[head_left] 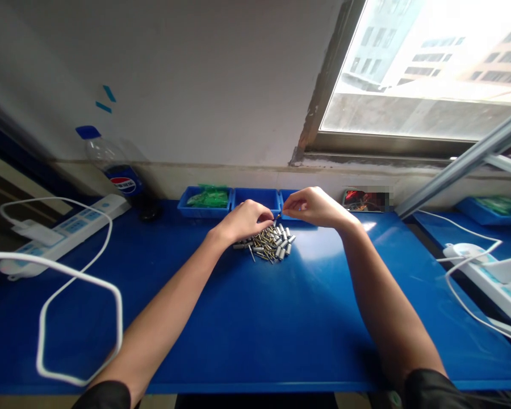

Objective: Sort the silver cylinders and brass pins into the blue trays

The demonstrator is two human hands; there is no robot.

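A pile of several small metal cylinders and pins (271,243) lies on the blue table (255,318) near its far edge. My left hand (246,219) hovers just above the pile's left side, fingers pinched. My right hand (313,206) is above the pile's right side, fingers also pinched. Between the two sets of fingertips is a tiny dark metal part (277,216), which both hands seem to touch. What else the fingers enclose is too small to make out.
Three blue bins (255,199) line the wall behind the pile; the left one holds green parts (208,197). A power strip (63,233) with a white cable (79,284) lies at left, beside a Pepsi bottle (114,167). Another strip (500,281) sits at right.
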